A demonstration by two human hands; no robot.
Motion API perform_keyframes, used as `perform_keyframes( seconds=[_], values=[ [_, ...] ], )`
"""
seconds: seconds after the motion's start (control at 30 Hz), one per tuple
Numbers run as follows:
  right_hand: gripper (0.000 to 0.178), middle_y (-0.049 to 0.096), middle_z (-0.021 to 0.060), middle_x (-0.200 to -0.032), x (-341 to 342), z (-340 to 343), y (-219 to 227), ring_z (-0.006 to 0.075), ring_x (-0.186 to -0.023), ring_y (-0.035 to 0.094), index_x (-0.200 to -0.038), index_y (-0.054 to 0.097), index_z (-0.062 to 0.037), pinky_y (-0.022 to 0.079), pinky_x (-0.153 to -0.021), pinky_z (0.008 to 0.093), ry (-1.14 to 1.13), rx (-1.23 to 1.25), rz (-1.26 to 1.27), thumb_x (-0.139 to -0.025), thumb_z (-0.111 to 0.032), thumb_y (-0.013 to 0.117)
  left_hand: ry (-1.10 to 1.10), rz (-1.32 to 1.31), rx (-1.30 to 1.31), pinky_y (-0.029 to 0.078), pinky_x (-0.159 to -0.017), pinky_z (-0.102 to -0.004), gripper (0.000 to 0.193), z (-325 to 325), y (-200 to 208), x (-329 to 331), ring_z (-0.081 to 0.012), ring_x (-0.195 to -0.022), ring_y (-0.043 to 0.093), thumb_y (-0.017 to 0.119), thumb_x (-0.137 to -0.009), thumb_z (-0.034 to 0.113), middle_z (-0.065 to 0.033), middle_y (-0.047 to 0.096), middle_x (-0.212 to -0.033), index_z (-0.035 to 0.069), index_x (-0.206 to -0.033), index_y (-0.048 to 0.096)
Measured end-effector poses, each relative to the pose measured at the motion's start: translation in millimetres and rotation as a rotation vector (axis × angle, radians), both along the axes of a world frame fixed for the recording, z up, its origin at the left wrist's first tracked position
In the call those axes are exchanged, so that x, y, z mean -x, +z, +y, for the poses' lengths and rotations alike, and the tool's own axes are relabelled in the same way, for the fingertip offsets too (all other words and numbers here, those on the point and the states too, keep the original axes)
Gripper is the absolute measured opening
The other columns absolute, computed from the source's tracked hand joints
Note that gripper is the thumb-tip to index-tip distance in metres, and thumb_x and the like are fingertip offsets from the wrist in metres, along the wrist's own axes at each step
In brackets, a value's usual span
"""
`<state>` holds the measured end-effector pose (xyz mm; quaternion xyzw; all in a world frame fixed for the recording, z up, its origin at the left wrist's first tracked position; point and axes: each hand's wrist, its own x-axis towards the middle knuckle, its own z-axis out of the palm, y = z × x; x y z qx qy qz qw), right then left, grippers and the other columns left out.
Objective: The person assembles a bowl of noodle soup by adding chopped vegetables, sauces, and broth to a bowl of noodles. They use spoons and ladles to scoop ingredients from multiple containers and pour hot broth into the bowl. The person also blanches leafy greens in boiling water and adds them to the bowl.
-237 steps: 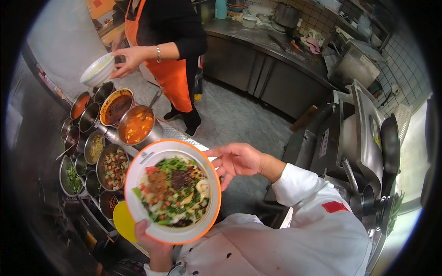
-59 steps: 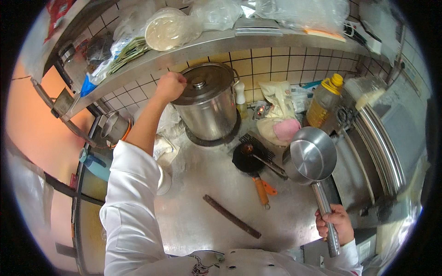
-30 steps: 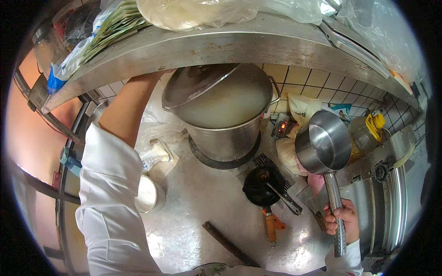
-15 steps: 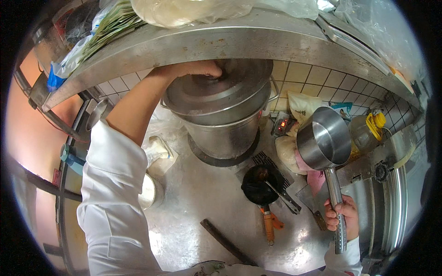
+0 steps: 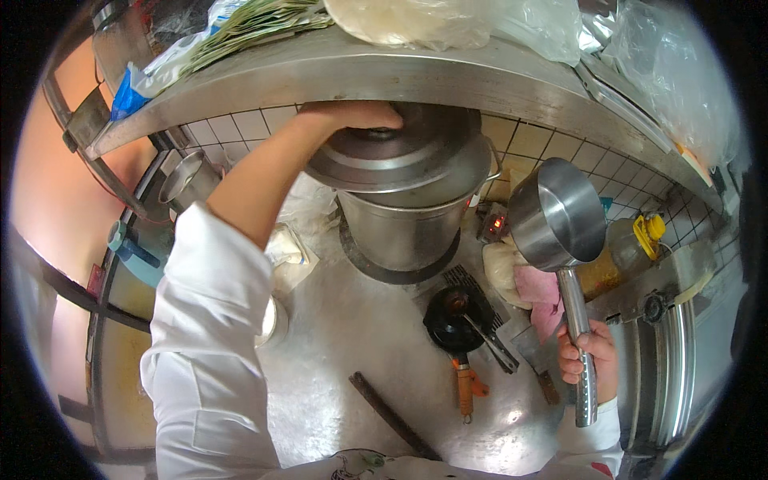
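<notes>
My left hand [image 5: 370, 117] is closed on the knob of a round metal pot lid [image 5: 408, 164], its fingertips partly hidden. Below stands a tall steel stockpot [image 5: 400, 236] on a dark round base. The lid sits off-centre, jutting out past the pot's left side, and part of the pot's rim shows at the right. In my right hand [image 5: 590, 358] is the handle of a deep steel dipper [image 5: 558, 216]. Its bowl, held up to the right of the pot, looks empty.
A steel shelf [image 5: 344, 76] carrying plastic bags overhangs the pot. On the metal worktop [image 5: 320, 400] are a small black pan [image 5: 456, 340] with a utensil across it, a cleaver [image 5: 536, 364], a pink cloth [image 5: 540, 296], and a dark stick [image 5: 392, 416]. An oil jug [image 5: 628, 244] stands right.
My left hand has shifted the lid leftward relative to the pot, baring more of the rim at the right. The dipper stays upright in my right hand. The view has moved slightly.
</notes>
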<state>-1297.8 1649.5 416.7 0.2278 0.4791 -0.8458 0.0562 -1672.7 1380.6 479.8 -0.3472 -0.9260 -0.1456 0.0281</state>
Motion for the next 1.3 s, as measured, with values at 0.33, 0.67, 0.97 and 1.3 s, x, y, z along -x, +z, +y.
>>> perform_keyframes(
  seconds=[0.33, 0.67, 0.97, 1.3],
  values=[
    [0.030, 0.048, 0.0086, -0.062, -34, 8, -4, 0.0130, -0.042, 0.043, -0.096, 0.055, 0.0054, 0.034, -0.034, 0.0268, -0.025, 0.034, -0.050, -0.075, -0.014, 0.061, -0.101, -0.369, 0.009, 0.043, -0.061, -0.0332, 0.035, -14, 5, -6, -0.0154, -0.066, 0.050, 0.059, -0.066, 0.024, -0.0079, 0.057, -0.071, -0.001, -0.091, 0.062],
    [0.033, 0.047, 0.0070, -0.064, -42, 6, -9, 0.0120, -0.043, 0.043, -0.100, 0.055, 0.0065, 0.033, -0.033, 0.0259, 0.060, 0.118, 0.007, -0.077, -0.017, 0.060, 0.672, -0.769, -1.630, 0.045, -0.080, -0.0333, 0.051, -247, -82, -208, -0.0195, -0.097, 0.054, 0.050, -0.086, 0.037, -0.0113, 0.055, -0.108, -0.001, -0.119, 0.050],
    [0.031, 0.042, -0.0005, -0.063, 50, -36, 55, 0.0069, -0.048, 0.042, -0.107, 0.049, 0.0024, 0.032, -0.035, 0.0204, 0.346, 0.302, 0.053, -0.084, -0.018, 0.055, 1.066, -0.403, -2.243, 0.042, -0.087, -0.0369, 0.057, -414, -188, -349, -0.0234, -0.106, 0.049, 0.046, -0.087, 0.041, -0.0142, 0.050, -0.117, -0.002, -0.124, 0.045],
    [0.018, 0.057, 0.0152, -0.071, 218, -84, 93, 0.0179, -0.048, 0.054, -0.084, 0.052, 0.0094, 0.045, -0.042, 0.0318, 0.462, -0.794, -0.099, -0.077, -0.006, 0.058, 1.319, -0.191, -2.391, 0.038, -0.094, -0.0408, 0.063, -484, -271, -419, -0.0278, -0.116, 0.043, 0.042, -0.088, 0.046, -0.0174, 0.044, -0.126, -0.002, -0.129, 0.040]
  ],
)
